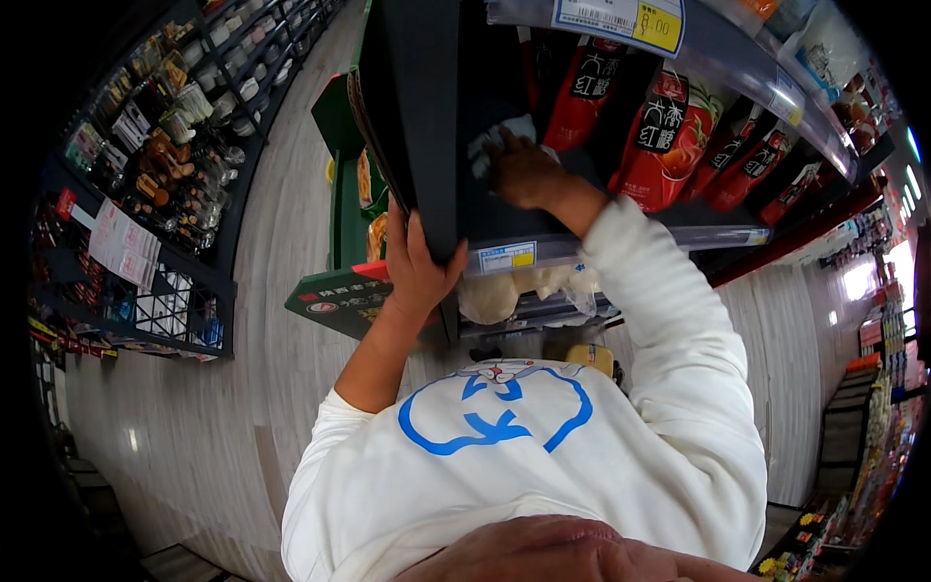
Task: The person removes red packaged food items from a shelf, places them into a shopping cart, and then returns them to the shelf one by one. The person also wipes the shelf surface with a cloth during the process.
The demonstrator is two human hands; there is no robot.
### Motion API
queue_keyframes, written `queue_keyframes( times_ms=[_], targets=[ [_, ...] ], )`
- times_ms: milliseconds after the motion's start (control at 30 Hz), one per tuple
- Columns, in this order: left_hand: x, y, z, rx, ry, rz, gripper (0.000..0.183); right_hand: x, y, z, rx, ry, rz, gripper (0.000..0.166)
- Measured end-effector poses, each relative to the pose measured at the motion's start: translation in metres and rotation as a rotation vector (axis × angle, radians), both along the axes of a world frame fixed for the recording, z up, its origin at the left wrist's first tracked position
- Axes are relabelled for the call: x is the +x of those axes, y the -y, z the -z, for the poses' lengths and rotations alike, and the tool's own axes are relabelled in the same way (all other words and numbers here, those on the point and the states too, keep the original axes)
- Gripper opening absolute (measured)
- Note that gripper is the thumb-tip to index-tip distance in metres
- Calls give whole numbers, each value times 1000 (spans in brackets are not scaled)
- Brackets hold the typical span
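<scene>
My right hand (520, 171) presses a light blue-grey cloth (498, 149) on the dark surface at the left end of a store shelf (509, 222). Red pouches of brown sugar (665, 142) stand on that shelf, right of the hand. My left hand (422, 254) grips the front edge of the dark upright side panel (434, 131), its fingers on the outer side and its thumb on the inner side. The cloth is partly hidden under my right fingers.
A green cardboard display stand (338, 218) with packets adjoins the panel on the left. A price-tag rail (618, 22) runs above the pouches. Bagged pale goods (487, 298) lie on a lower shelf. Racks of kitchen utensils (156, 160) stand across the aisle floor (269, 291).
</scene>
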State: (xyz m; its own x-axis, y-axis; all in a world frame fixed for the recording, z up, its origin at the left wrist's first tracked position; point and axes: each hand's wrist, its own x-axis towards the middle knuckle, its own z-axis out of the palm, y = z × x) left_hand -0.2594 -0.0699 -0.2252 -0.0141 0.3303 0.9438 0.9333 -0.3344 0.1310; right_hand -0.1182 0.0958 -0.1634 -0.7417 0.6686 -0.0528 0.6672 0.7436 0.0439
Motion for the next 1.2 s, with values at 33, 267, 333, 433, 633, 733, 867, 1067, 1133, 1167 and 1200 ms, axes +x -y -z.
queue_keyframes(
  times_ms=[33, 267, 333, 433, 633, 733, 867, 1067, 1133, 1167, 1200],
  targets=[
    [1, -2, 1, -3, 2, 15, 73, 17, 26, -14, -66, -77, 50, 42],
    [4, -7, 0, -17, 15, 13, 75, 54, 64, -31, -14, 112, -120, 46],
    [3, -10, 8, -15, 31, 60, 77, 39, 47, -26, -13, 72, -134, 38],
    [1, -8, 11, -37, 13, 71, 80, -4, 2, -26, 91, 216, -213, 34],
    [-2, -12, 15, -1, -43, 73, 86, -78, -84, -40, 9, 231, -87, 38],
    [-2, -12, 13, 43, -53, 116, 87, -102, -116, -30, 33, 129, -3, 37],
    [-3, -10, 14, 15, -57, 136, 89, -113, -131, -23, 74, 8, 33, 36],
    [3, -16, 6, -15, -35, 22, 84, -111, -158, 47, 216, -226, -4, 32],
    [-1, -12, 11, -2, -13, 33, 84, -109, -122, 54, 278, -408, -108, 35],
    [-3, -11, 12, 8, -2, 42, 84, -106, -101, 52, 312, -499, -157, 37],
    [-3, -11, 12, 12, -3, 40, 84, -100, -82, 39, 212, -425, -110, 38]
  ],
)
